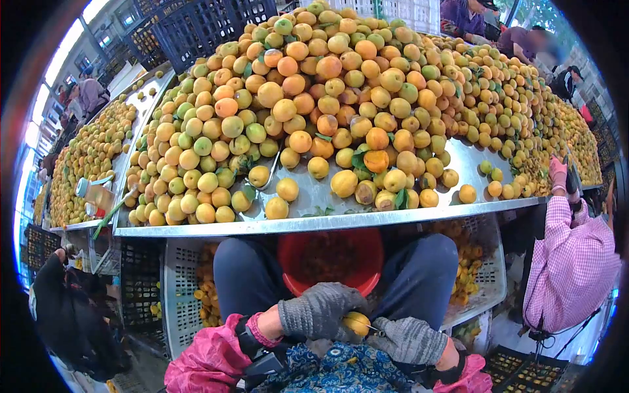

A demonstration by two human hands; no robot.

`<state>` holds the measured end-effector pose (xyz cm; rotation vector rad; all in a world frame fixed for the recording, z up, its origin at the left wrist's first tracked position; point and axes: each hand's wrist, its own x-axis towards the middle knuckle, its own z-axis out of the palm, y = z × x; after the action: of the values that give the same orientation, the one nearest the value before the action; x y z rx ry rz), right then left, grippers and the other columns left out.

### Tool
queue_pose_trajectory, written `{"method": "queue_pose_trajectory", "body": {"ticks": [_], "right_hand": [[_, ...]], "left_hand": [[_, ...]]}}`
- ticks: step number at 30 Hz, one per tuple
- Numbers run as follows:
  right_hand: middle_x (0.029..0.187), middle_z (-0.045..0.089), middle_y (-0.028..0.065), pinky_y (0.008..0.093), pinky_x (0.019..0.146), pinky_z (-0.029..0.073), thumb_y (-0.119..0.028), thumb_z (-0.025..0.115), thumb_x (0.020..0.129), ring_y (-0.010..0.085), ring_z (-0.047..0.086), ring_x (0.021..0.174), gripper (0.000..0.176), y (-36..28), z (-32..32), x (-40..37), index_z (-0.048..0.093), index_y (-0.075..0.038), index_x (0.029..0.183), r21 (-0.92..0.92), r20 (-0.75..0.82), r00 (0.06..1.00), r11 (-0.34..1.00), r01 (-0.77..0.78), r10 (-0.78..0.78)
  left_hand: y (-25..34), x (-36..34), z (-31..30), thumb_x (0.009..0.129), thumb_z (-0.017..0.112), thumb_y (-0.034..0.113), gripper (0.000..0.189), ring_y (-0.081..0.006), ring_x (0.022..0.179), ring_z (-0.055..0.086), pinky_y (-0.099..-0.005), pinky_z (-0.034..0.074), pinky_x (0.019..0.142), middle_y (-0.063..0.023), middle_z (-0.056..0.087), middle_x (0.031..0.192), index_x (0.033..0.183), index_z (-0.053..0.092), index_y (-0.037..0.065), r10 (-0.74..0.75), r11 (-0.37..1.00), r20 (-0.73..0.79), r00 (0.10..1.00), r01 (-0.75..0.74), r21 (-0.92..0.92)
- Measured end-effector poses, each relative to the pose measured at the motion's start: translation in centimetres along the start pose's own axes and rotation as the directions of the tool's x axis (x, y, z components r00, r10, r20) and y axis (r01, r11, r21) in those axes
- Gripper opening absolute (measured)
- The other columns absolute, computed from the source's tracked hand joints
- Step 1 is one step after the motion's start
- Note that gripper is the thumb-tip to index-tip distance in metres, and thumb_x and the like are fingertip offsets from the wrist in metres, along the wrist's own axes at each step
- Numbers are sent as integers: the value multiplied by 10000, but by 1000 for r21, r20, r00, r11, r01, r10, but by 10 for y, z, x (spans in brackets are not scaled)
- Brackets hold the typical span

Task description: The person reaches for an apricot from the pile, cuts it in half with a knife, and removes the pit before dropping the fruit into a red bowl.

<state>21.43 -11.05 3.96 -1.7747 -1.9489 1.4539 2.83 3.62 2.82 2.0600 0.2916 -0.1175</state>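
Observation:
Over my lap, my gloved left hand (322, 310) is closed round a yellow apricot (357, 323), which sticks out at its fingertips. My gloved right hand (410, 340) is closed on a small knife (373, 328); only a short, thin piece of metal shows, its tip right at the apricot's side. Both gloves are grey knit. Just beyond the hands, a red basin (286, 257) sits between my knees, with dark brownish pieces in it.
A large heap of apricots (314, 98) covers the metal table (288, 227) in front. Crates of halved apricots (206, 288) flank my legs. At right is a person in a pink checked shirt (570, 262); more people work farther back. Dark crates (216, 26) stand behind the heap.

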Motion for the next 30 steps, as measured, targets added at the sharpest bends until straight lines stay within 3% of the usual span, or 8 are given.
{"method": "queue_pose_trajectory", "body": {"ticks": [4, 7, 8, 10, 14, 20, 26, 30], "right_hand": [[664, 612, 225, 484, 569, 484, -359, 588, 890, 401, 620, 638, 418, 0, 1, 5, 569, 1, 1103, -92, -42, 999, 996, 8, -12], [684, 622, 198, 442, 516, 480, -300, 597, 891, 361, 625, 606, 400, 8, 16, 4, 569, 37, 1106, -60, -435, 899, 998, 27, -51], [684, 622, 198, 442, 516, 480, -300, 597, 891, 361, 625, 606, 400, 14, 24, 6, 569, 37, 1106, -62, -437, 898, 998, 28, -52], [660, 617, 184, 446, 509, 476, -254, 623, 877, 374, 615, 582, 410, 17, 36, 11, 558, 46, 1147, -70, -616, 767, 983, 169, -176], [678, 625, 186, 445, 511, 477, -249, 630, 878, 379, 616, 585, 431, -1, 41, 14, 547, 44, 1183, 149, -609, 793, 981, 121, -5], [731, 638, 205, 449, 513, 475, -268, 607, 901, 382, 619, 592, 447, -11, 37, 22, 530, 30, 1225, 122, -560, 827, 981, 147, -54], [659, 603, 218, 456, 495, 455, -236, 596, 887, 373, 605, 552, 632, -14, 35, 22, 338, 16, 1405, 42, -469, 881, 995, 91, -60], [646, 590, 228, 478, 512, 448, -180, 594, 847, 381, 602, 559, 738, -7, 30, 31, 221, -38, 1468, 71, -346, 938, 996, 49, -21]], "left_hand": [[10, 9, 0, 586, 840, 337, 548, -342, 931, 587, -436, 476, 810, -109, 633, 954, 1041, 651, 99, -13, 974, 39, 999, 4, 227], [16, -1, 8, 602, 843, 313, 654, -316, 1002, 601, -413, 480, 872, -121, 640, 1033, 1166, 592, 95, 162, 952, -543, 824, 13, 305], [17, -4, 19, 602, 843, 313, 654, -316, 1002, 601, -413, 480, 872, -121, 640, 1033, 1166, 592, 95, 165, 952, -543, 823, 12, 307], [18, -6, 43, 635, 844, 287, 673, -309, 969, 630, -389, 503, 852, -140, 640, 1052, 1203, 563, 60, -67, 993, -750, 658, 115, 12], [15, -9, 65, 672, 813, 307, 647, -311, 983, 619, -388, 507, 834, -137, 620, 1133, 1208, 561, 45, -169, 986, -856, 490, 86, -145], [10, -27, 54, 698, 802, 343, 611, -348, 924, 636, -411, 516, 802, -168, 638, 1028, 1159, 571, 15, 31, 980, -775, 631, 131, 146], [5, -24, 57, 697, 790, 416, 609, -335, 884, 650, -409, 521, 771, -161, 639, 969, 1112, 582, 23, -154, 974, -690, 707, 225, 14], [-7, -18, 57, 668, 802, 373, 569, -336, 797, 626, -416, 502, 702, -152, 631, 897, 1064, 590, 24, -123, 987, -718, 685, 159, -17]]}}
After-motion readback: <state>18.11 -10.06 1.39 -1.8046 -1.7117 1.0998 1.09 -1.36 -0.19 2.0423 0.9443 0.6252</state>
